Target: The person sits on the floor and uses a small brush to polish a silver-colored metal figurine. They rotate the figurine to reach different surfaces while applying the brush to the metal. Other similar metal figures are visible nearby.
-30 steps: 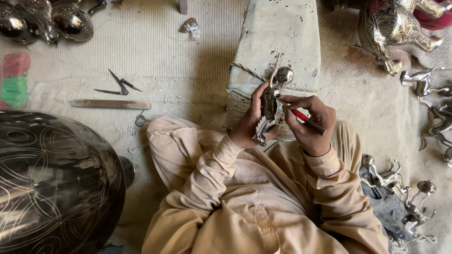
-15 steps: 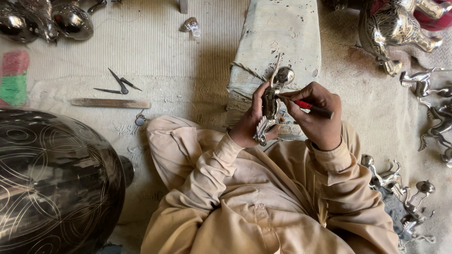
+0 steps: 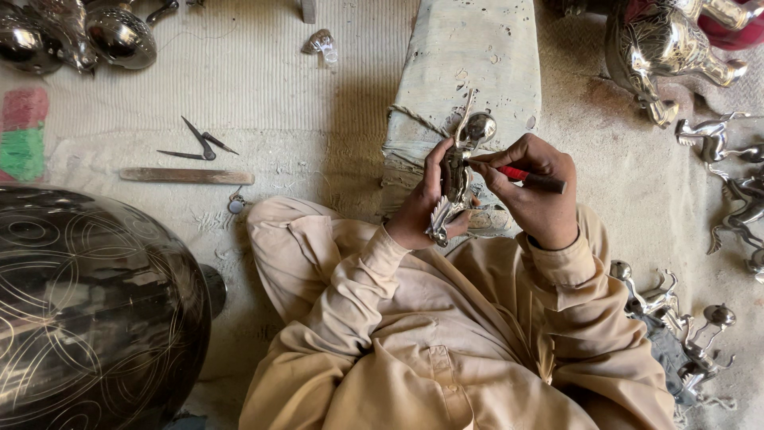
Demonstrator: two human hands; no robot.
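Left hand [image 3: 418, 215] clasped around a small shiny silver metal figurine [image 3: 457, 171], held upright over the pale cloth-wrapped block [image 3: 469, 64] at 12 o'clock; right hand [image 3: 535, 191] pinching a red-and-black pen-like tool [image 3: 529, 177], its tip touching the figurine's upper part. Large dark engraved metal bowl [image 3: 87, 310] at 8 o'clock; black dividers [image 3: 199, 145] and flat wooden stick [image 3: 187, 176] at 10 o'clock; further silver figurines [image 3: 676, 318] at 4 o'clock

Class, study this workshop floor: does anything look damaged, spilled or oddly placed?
Nothing stands out. The left hand holds a metal figurine and the right hand a red-handled tool; other silver figurines lie loose on the mat.
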